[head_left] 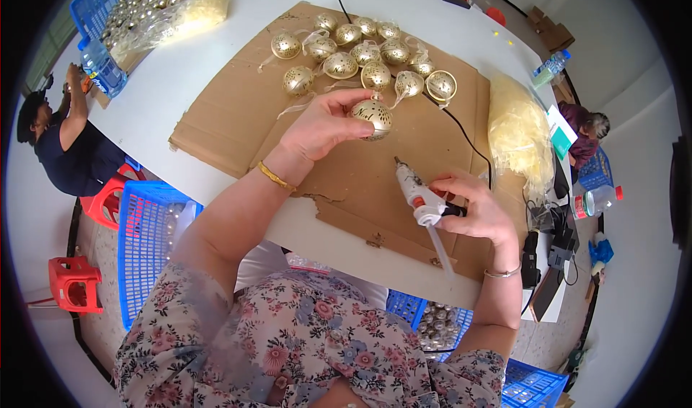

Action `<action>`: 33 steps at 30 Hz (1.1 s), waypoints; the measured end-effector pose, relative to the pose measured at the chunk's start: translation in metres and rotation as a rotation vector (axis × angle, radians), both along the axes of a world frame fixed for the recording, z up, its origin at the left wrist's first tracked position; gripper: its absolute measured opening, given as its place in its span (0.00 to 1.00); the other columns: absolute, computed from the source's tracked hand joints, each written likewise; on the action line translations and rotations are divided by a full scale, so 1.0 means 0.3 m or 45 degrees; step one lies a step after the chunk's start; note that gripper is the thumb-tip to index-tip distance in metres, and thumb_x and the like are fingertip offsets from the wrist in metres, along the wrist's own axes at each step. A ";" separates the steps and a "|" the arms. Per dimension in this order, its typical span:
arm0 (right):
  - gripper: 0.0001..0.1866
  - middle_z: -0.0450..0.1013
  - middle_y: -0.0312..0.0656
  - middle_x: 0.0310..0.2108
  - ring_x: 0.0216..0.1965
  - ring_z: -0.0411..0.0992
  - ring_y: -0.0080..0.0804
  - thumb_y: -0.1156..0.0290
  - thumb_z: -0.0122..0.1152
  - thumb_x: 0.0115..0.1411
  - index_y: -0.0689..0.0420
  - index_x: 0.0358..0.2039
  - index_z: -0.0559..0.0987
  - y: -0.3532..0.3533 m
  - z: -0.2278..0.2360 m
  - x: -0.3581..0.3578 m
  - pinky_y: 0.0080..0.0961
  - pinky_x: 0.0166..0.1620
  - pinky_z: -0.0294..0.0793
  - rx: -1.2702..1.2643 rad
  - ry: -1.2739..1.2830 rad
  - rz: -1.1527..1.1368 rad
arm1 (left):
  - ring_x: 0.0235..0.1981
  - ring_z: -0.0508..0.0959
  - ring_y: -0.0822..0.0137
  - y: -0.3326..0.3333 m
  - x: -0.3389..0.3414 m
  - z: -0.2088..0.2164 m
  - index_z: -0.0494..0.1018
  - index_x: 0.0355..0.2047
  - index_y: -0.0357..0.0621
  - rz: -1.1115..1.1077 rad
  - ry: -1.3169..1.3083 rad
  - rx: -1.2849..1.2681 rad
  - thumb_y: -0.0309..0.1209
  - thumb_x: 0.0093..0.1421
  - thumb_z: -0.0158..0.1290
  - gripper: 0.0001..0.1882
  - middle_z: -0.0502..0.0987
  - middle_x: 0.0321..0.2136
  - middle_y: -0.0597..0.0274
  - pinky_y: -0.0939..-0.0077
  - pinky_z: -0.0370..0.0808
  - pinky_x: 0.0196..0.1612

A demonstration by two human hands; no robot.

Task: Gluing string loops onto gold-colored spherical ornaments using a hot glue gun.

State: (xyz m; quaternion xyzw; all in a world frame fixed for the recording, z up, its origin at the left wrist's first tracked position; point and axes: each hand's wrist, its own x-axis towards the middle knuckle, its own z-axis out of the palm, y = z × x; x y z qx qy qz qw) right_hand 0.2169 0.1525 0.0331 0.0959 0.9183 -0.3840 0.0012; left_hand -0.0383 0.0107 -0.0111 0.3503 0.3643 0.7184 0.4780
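Observation:
My left hand point(326, 125) pinches a gold Christmas bauble point(373, 119) with dark speckles and lettering, held above the cardboard sheet point(245, 112). In my right hand point(472, 207) is a white hot glue gun point(416, 193), its nozzle angled up toward the far side and a clear glue stick point(438, 249) jutting from its back end. The nozzle tip and the bauble are apart. Beyond my left hand, several similar gold baubles point(340, 65) with pale ribbon loops lie grouped on the cardboard.
A bag of pale yellow ribbons point(517, 130) lies at the right. A black cord point(465, 135) crosses the cardboard. Far left are a blue basket of baubles point(90, 11) and a water bottle point(102, 68). Power adapters point(562, 246) sit at the right edge. Other people sit at both sides.

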 end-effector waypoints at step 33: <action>0.39 0.72 0.48 0.35 0.37 0.70 0.37 0.47 0.65 0.38 0.67 0.43 0.71 -0.084 -0.013 -0.001 0.27 0.40 0.64 -0.808 0.469 -0.404 | 0.39 0.74 0.69 -0.006 0.050 -0.028 0.64 0.49 0.30 -0.304 0.096 -0.010 0.19 0.42 0.61 0.32 0.73 0.40 0.56 0.75 0.74 0.42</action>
